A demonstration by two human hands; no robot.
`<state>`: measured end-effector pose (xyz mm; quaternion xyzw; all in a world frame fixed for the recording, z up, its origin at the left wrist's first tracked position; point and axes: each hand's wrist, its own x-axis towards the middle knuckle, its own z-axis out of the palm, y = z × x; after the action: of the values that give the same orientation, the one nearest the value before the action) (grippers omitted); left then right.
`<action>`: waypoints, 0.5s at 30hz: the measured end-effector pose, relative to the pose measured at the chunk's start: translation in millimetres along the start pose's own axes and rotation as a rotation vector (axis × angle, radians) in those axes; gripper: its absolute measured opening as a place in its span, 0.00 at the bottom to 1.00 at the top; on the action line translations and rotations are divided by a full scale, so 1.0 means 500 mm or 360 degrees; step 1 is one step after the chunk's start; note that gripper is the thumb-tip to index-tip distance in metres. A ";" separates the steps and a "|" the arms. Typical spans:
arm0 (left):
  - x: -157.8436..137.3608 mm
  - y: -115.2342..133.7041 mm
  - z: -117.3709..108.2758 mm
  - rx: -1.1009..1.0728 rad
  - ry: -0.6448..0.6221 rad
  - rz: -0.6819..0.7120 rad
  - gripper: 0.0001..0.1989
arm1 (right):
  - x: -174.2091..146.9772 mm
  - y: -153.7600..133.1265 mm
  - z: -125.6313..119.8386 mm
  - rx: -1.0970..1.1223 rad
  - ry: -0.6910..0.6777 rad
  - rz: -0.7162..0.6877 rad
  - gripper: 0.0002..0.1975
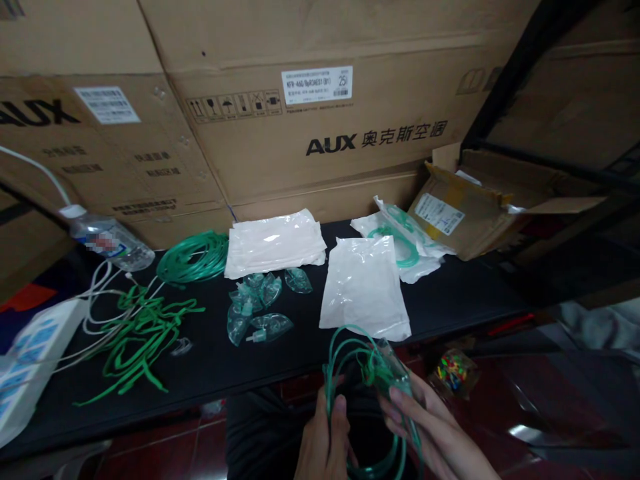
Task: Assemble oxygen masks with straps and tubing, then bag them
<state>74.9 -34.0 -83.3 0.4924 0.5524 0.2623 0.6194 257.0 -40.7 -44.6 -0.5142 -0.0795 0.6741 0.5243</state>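
In front of my lap, my left hand [325, 433] is closed round one side of a looped coil of green tubing [379, 472]. My right hand [430, 417] grips a clear green oxygen mask [393, 365] along with the coil's other side. A bunched green strap [370, 370] lies against the mask. Just beyond my hands, a flat white-backed plastic pouch [365, 287] rests on the black table [300, 357]. Several loose clear green masks [270, 327] are clustered to its left. My fingers partly hide the held mask.
A stack of white pouches [275, 243], a green tubing coil [193, 257] and tangled green straps [145, 340] lie on the table. A bottle [110, 240] and power strip [43, 353] stand left. Packed tubing pouches [405, 243] adjoin an open carton [470, 200]. Large boxes [325, 113] wall the back.
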 end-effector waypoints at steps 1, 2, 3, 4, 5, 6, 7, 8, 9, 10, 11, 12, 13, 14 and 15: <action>-0.001 0.000 -0.002 0.0054 -0.0024 0.0005 0.34 | -0.006 0.005 -0.002 0.0018 0.0048 0.0045 0.28; -0.001 0.002 -0.005 0.0116 -0.0056 0.0038 0.31 | -0.010 0.010 -0.004 0.0030 0.0087 0.0080 0.27; 0.000 0.006 -0.009 0.0201 -0.0103 0.0103 0.28 | -0.014 0.016 -0.005 0.0026 0.0104 0.0102 0.26; 0.003 0.011 -0.014 0.0301 -0.0170 0.0184 0.25 | -0.016 0.021 -0.007 0.0016 0.0109 0.0112 0.25; 0.006 0.018 -0.019 0.0413 -0.0245 0.0260 0.23 | -0.018 0.025 -0.009 0.0000 0.0114 0.0121 0.24; 0.009 0.025 -0.024 0.0531 -0.0324 0.0321 0.21 | -0.020 0.028 -0.011 -0.0026 0.0115 0.0142 0.24; 0.012 0.031 -0.029 0.0647 -0.0406 0.0359 0.20 | -0.021 0.030 -0.014 -0.0054 0.0120 0.0158 0.24; 0.015 0.037 -0.034 0.0751 -0.0486 0.0373 0.19 | -0.023 0.031 -0.017 -0.0075 0.0109 0.0171 0.24; 0.018 0.042 -0.038 0.0847 -0.0548 0.0361 0.18 | -0.024 0.032 -0.022 -0.0088 0.0069 0.0176 0.26; 0.019 0.047 -0.041 0.0931 -0.0596 0.0333 0.17 | -0.025 0.032 -0.027 -0.0099 -0.0002 0.0171 0.28; 0.019 0.050 -0.044 0.1009 -0.0635 0.0297 0.18 | -0.025 0.033 -0.033 -0.0118 -0.0098 0.0165 0.30; 0.019 0.054 -0.046 0.1097 -0.0653 0.0263 0.18 | -0.026 0.034 -0.037 -0.0146 -0.0187 0.0155 0.31; 0.018 0.058 -0.047 0.1205 -0.0655 0.0239 0.19 | -0.028 0.036 -0.041 -0.0188 -0.0236 0.0138 0.32; 0.016 0.063 -0.047 0.1323 -0.0658 0.0225 0.19 | -0.029 0.038 -0.044 -0.0251 -0.0238 0.0121 0.32; 0.014 0.068 -0.047 0.1439 -0.0665 0.0224 0.18 | -0.030 0.041 -0.045 -0.0332 -0.0190 0.0091 0.32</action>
<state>61.9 -7.5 -53.3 0.7896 0.4403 -0.0662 0.4224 260.6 -71.3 -59.1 -0.5270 -0.1656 0.7062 0.4429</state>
